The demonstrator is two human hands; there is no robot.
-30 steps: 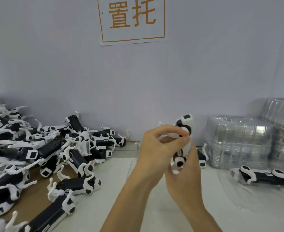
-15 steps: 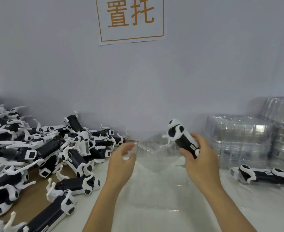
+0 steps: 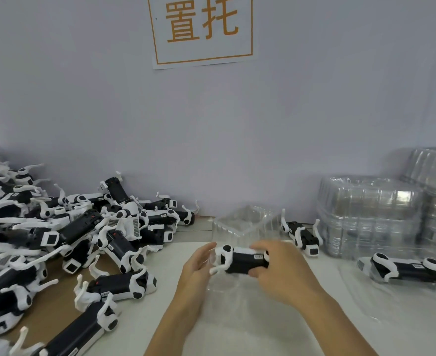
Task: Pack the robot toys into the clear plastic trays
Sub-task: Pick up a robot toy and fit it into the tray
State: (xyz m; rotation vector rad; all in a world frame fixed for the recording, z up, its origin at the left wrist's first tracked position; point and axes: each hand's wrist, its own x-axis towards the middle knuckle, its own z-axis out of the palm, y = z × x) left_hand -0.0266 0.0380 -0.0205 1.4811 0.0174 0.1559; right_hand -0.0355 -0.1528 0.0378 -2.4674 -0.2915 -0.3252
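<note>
Worktop (image 3: 322, 304): a white surface is seen running back to a pale wall; a brown cardboard sheet (image 3: 50, 307) is laid over its left part.
Left side: a heap of black-and-white robot dog toys (image 3: 65, 227) is piled on the cardboard and against the wall, legs pointing every way.
Middle back: an empty clear plastic tray (image 3: 245, 222) is set near the wall; one loose robot dog (image 3: 302, 235) is lain just to its right.
Right back: stacks of clear plastic trays (image 3: 370, 214) are stood against the wall.
Right front: a packed robot dog (image 3: 404, 271) is lain in a clear tray before the stacks.
</note>
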